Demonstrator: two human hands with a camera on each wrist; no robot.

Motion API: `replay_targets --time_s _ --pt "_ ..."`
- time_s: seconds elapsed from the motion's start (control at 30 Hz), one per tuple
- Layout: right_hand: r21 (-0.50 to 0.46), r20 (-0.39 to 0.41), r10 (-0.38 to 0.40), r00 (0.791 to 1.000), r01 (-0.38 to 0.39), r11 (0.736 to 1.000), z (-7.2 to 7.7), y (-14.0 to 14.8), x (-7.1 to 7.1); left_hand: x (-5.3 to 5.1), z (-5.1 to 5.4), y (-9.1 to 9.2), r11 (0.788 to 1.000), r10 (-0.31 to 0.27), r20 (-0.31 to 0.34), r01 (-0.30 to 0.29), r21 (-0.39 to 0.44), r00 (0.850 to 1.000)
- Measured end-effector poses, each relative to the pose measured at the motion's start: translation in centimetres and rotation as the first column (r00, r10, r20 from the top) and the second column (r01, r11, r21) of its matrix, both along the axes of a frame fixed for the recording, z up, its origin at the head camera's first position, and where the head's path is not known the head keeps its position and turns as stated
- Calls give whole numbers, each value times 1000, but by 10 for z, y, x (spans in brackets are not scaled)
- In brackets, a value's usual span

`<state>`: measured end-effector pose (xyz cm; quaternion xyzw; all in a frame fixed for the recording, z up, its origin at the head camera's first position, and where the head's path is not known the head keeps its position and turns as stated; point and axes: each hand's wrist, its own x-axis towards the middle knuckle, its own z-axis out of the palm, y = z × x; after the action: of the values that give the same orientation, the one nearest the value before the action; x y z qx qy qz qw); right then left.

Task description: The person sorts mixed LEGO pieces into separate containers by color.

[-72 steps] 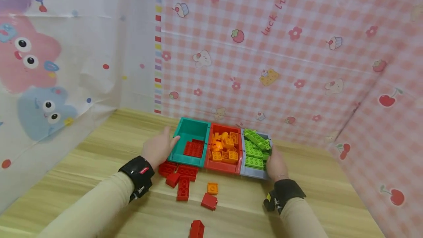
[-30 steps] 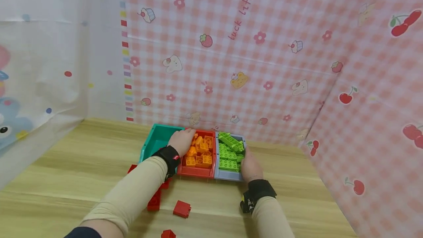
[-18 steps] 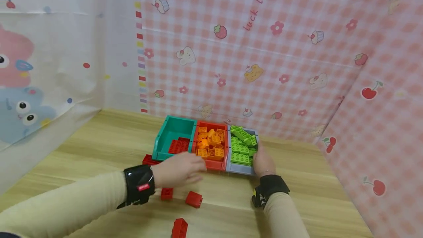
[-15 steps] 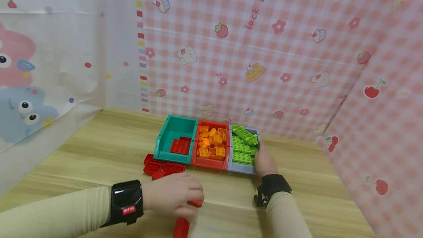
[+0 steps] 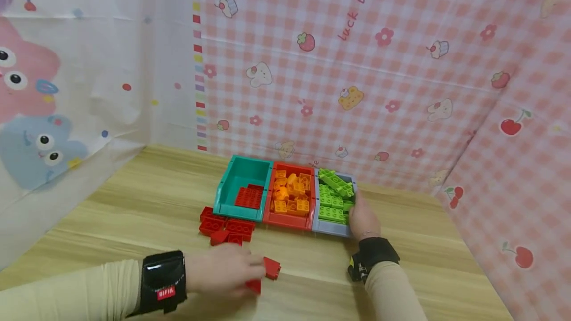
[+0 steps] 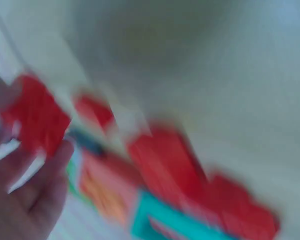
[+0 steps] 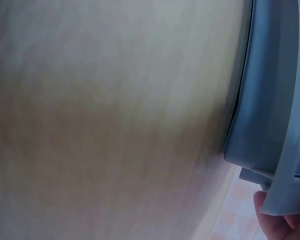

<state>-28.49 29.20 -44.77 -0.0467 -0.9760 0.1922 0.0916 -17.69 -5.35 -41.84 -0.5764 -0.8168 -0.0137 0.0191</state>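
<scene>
My left hand (image 5: 225,269) pinches a red toy brick (image 5: 254,286) just above the table. In the blurred left wrist view this red brick (image 6: 37,117) sits between thumb and fingers. Close by lies another red brick (image 5: 271,268). My right hand (image 5: 364,216) grips the outer side of the grey-blue bin (image 5: 334,229), its fingers (image 7: 272,220) at the rim in the right wrist view. Green bricks (image 5: 332,197) fill that bin. The red bin (image 5: 289,220) holds orange bricks (image 5: 292,194), and the teal bin (image 5: 245,172) has red bricks (image 5: 250,197) inside.
Several loose red bricks (image 5: 225,228) lie bunched in front of the teal bin. The three bins stand joined in a row near the pink checked back cloth (image 5: 285,88). A white cloth (image 5: 120,63) hangs at the left of the wooden table (image 5: 134,197).
An orange brick is gone from the table after my left hand reached over the red bin. That hand then came back toward me and picked up a red brick. My right hand stayed on the grey-blue bin.
</scene>
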Motion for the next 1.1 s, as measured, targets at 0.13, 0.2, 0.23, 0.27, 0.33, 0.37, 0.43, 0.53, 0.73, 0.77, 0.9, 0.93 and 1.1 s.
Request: replay_targets --time_s 0.13,0.2,0.23,0.27,0.33,0.37,0.43,0.53,0.73,0.77,0.9,0.93,1.1 --pt "-3 6 -3 1000 3 1000 -1 -1 0 -53 17 -21 963 201 -171 -163 214 965" --pt "-6 3 -4 1000 5 1000 -3 0 0 -79 19 -34 946 258 -230 -197 257 938" --pt "-9 2 -4 1000 4 1000 -3 0 0 -90 18 -40 943 274 -261 -205 262 926" --pt "-12 0 -4 1000 4 1000 -4 0 1 -99 17 -45 943 289 -283 -222 247 914" --pt "-16 1 -4 1000 4 1000 -6 -1 1 -109 14 -52 947 309 -325 -258 190 894" --pt "-18 3 -4 1000 4 1000 -6 -2 1 -111 14 -53 948 316 -345 -279 154 884" --pt "-26 9 -4 1000 4 1000 -6 -2 1 -115 12 -54 949 314 -362 -300 96 878" --pt "-31 7 -7 1000 7 999 -5 -2 0 -119 9 -52 948 307 -364 -316 35 879" --pt "-37 1 -1 1000 1 999 -2 0 -2 -122 3 -48 937 329 -355 -349 8 875" --pt "-37 2 1 1000 -1 999 -2 0 -2 -122 3 -48 937 328 -358 -348 10 874" --pt "-36 7 -3 1000 3 999 -2 1 -2 -121 -1 -45 933 341 -330 -360 5 880" --pt "-34 5 -3 1000 3 999 -2 1 -2 -121 -2 -45 928 357 -302 -373 5 884" --pt "-37 -2 -1 1000 1 999 -2 1 0 -123 -6 -43 884 466 -131 -465 45 875"
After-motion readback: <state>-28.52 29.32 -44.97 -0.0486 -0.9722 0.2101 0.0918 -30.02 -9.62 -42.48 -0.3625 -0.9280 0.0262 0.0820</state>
